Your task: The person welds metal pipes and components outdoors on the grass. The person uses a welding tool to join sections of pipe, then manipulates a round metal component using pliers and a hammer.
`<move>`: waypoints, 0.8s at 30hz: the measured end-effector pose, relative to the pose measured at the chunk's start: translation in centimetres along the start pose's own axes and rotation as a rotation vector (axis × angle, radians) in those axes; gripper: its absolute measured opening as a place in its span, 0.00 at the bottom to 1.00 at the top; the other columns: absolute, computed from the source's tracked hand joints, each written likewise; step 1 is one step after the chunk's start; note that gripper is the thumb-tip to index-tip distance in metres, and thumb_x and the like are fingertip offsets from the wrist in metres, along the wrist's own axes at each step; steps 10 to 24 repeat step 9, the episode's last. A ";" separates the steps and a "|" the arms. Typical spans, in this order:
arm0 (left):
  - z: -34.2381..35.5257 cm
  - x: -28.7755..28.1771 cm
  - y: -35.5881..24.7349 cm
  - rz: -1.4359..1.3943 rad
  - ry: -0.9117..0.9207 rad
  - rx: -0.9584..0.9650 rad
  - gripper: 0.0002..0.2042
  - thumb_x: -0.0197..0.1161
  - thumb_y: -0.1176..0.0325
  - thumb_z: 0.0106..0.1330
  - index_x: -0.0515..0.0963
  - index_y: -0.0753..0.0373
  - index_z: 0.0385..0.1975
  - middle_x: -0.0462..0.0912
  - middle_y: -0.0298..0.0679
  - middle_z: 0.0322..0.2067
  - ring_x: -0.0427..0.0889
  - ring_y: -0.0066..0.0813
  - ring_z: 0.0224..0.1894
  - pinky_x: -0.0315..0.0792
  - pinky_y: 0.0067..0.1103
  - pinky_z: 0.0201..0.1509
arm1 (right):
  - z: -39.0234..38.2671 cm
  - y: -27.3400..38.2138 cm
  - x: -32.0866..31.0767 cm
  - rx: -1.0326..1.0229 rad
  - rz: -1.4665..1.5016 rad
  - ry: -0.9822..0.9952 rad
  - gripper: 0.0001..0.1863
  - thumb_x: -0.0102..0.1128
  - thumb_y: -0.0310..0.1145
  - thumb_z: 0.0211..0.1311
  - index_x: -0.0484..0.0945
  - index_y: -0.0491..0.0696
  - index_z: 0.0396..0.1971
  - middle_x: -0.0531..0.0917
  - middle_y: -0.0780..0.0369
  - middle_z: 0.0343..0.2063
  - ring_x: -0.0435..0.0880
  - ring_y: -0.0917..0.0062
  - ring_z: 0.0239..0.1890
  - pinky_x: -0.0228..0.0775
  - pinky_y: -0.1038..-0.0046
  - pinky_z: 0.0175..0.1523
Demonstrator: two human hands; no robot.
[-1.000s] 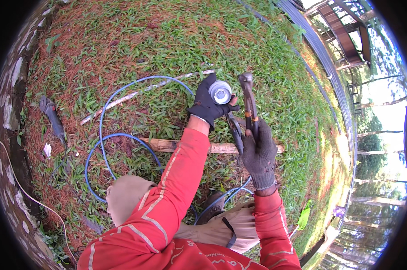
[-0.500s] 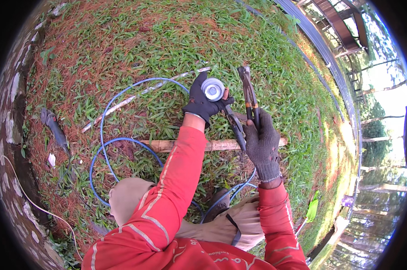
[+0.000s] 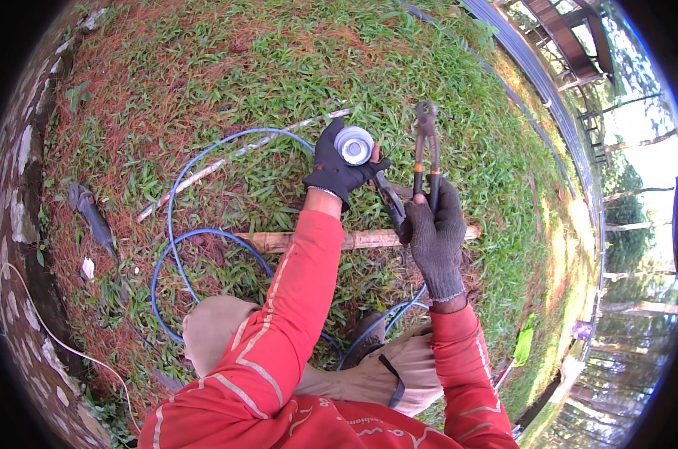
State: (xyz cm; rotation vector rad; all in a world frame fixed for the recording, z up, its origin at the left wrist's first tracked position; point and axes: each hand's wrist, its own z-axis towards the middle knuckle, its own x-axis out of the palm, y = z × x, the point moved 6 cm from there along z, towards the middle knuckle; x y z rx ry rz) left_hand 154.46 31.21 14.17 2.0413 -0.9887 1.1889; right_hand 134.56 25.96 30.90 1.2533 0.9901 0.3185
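Observation:
My left hand, in a black glove with a bare fingertip showing, is closed round a round silver-grey metal piece like a can end or cap. My right hand, in a dark knit glove, grips a pair of pincers with black handles and orange bands, the rusty jaws pointing away from me. A second dark plier-like tool spans the gap between both hands. Its ends are partly hidden, so I cannot tell which hand bears it.
A blue hose loops over the grass. Beneath my hands lies a wooden pole, with a thin pale stick beyond. An angle grinder rests at the left beside a stone wall edge. Dark pipes run along the right.
My right hand has turned and shifted slightly right, swinging the pincers rightward and away from the second tool. The left hand and round metal piece stay nearly in place.

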 end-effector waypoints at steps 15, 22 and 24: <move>2.9 -2.0 0.1 -0.127 0.171 -0.123 0.26 0.60 0.42 0.78 0.84 0.62 0.56 0.91 0.51 0.51 0.90 0.56 0.51 0.80 0.57 0.65 | 0.2 0.3 1.9 -0.367 -0.375 0.148 0.22 0.65 0.31 0.78 0.78 0.44 0.68 0.92 0.52 0.37 0.94 0.61 0.36 0.83 0.60 0.44; 2.9 -2.0 0.1 -0.127 0.171 -0.123 0.26 0.60 0.42 0.78 0.84 0.62 0.56 0.91 0.51 0.51 0.90 0.56 0.51 0.80 0.57 0.65 | 0.2 0.3 1.9 -0.367 -0.375 0.148 0.22 0.65 0.31 0.78 0.78 0.44 0.68 0.92 0.52 0.37 0.94 0.61 0.36 0.83 0.60 0.44; 2.9 -2.0 0.1 -0.127 0.171 -0.123 0.26 0.60 0.42 0.78 0.84 0.62 0.56 0.91 0.51 0.51 0.90 0.56 0.51 0.80 0.57 0.65 | 0.2 0.3 1.9 -0.367 -0.375 0.148 0.22 0.65 0.31 0.78 0.78 0.44 0.68 0.92 0.52 0.37 0.94 0.61 0.36 0.83 0.60 0.44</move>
